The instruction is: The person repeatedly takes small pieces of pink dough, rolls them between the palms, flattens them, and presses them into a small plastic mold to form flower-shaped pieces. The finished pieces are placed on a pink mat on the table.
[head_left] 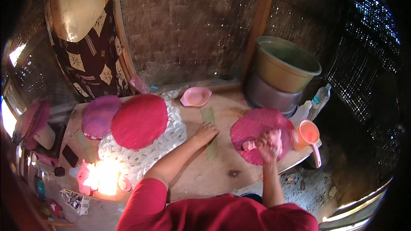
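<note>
On the right part of the counter [192, 184] lay a round red disc [251, 124], and near its left side a green strip [212, 150]. The disc seemed thin and light, best taken by its rim; the strip looked pliable and easily torn, safest lifted from an end. Pink material [248, 146] over the disc appeared soft, something to gather in the palm. The left forearm slanted up and rightward, its hand [206, 133] palm down across the strip, fingers near one another; whether they pinched it, I could not tell. The right forearm rose almost straight, its hand [269, 144] against the pink material, too blurred to show any grip.
</note>
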